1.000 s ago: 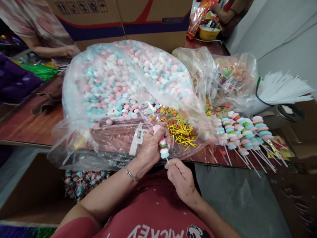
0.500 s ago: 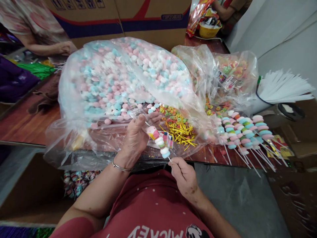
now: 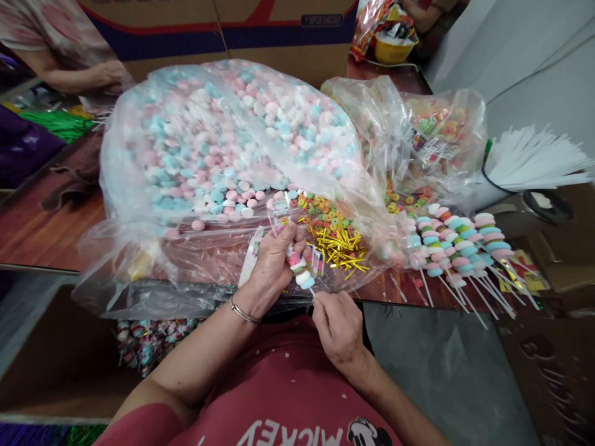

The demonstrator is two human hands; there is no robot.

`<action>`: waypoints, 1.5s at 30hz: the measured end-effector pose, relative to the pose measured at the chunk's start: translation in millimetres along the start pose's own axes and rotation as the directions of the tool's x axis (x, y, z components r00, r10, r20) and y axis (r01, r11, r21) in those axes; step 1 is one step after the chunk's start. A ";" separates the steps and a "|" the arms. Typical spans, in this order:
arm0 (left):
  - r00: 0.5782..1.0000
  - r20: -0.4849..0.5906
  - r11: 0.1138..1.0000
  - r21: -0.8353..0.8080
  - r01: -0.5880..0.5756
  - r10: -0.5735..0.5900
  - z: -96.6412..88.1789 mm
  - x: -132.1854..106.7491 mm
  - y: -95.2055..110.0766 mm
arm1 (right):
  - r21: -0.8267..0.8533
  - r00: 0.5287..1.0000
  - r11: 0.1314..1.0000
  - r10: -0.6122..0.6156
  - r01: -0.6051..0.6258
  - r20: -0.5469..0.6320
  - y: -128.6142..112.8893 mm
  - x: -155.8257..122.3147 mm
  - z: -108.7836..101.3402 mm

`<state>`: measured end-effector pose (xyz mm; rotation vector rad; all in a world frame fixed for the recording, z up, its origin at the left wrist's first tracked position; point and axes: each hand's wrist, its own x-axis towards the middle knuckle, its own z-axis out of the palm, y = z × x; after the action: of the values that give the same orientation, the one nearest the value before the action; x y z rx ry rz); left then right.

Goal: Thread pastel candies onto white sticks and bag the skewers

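My left hand [image 3: 274,260] is closed round the upper part of a candy skewer [image 3: 301,272] of pink, white and blue discs. My right hand [image 3: 337,328] pinches the skewer's thin white stick just below the candy. Both hands are at the table's front edge, in front of a big clear bag of pink, blue and white marshmallow candies [image 3: 223,142]. Loose coloured ring candies [image 3: 325,218] and gold twist ties [image 3: 341,248] lie right behind my hands.
Finished candy skewers [image 3: 458,244] lie in a row at the right. A bundle of white sticks [image 3: 534,164] stands in a cup. A smaller bag of candy [image 3: 427,133] lies behind. Cardboard boxes [image 3: 223,37] stand at the back. Another person's arm [image 3: 79,77] is at the far left.
My left hand left the skewer and reached to the loose candies, then came back and closed on the skewer's top. The right hand kept hold of the stick.
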<state>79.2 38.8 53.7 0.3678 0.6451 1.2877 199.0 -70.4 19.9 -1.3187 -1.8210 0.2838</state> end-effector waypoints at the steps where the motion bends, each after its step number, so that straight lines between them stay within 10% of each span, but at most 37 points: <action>1: 1.000 0.009 1.000 -0.002 0.020 -0.020 -0.4 -0.4 -1.5 | 0.160 0.985 0.973 0.155 -0.166 0.076 -2.1 0.2 0.1; 4: 0.997 -0.001 0.997 -0.003 0.077 -0.077 -2.2 -1.0 -4.5 | 0.533 0.772 0.559 0.483 -0.635 0.414 -7.7 -0.8 1.9; 7: 0.993 -0.067 0.995 0.009 0.098 -0.097 -3.2 -0.6 -5.3 | 0.644 0.625 0.185 0.537 -0.743 0.567 -9.5 -3.2 4.9; 16: 0.995 -0.098 0.999 -0.044 0.014 -0.018 1.1 2.4 -3.1 | 0.720 0.610 -0.045 0.496 -0.693 0.618 -16.8 5.2 1.8; 21: 0.998 -0.046 0.999 -0.027 -0.040 0.038 0.5 2.9 -2.3 | 0.697 0.637 0.070 0.480 -0.713 0.603 -17.7 5.8 2.0; 26: 0.998 -0.006 0.997 -0.031 -0.067 0.067 -4.2 1.6 -0.4 | 0.340 0.880 0.813 0.421 -0.473 0.219 -9.3 3.4 -2.0; 29: 0.996 -0.007 0.996 -0.027 -0.084 0.084 -6.7 2.3 1.1 | -0.010 0.993 0.993 0.120 -0.120 0.015 -5.0 3.6 -4.4; 33: 0.996 -0.022 0.996 -0.036 -0.086 0.085 -6.0 3.0 0.5 | -0.121 1.000 0.993 0.001 0.002 0.024 -4.4 2.6 -4.7; 39: 0.998 -0.015 0.998 -0.011 -0.065 0.065 -0.6 0.3 -1.9 | 0.194 0.939 0.921 0.313 -0.337 0.144 -6.6 -1.2 -2.5; 45: 0.998 0.055 0.996 0.084 0.026 -0.031 4.3 -28.0 -29.5 | 0.672 0.684 0.325 0.625 -0.666 0.375 -9.1 9.7 14.6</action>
<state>100.6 4.7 46.1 0.4600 0.6555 1.2216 181.3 -61.7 21.4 -1.2904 -0.8323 1.4027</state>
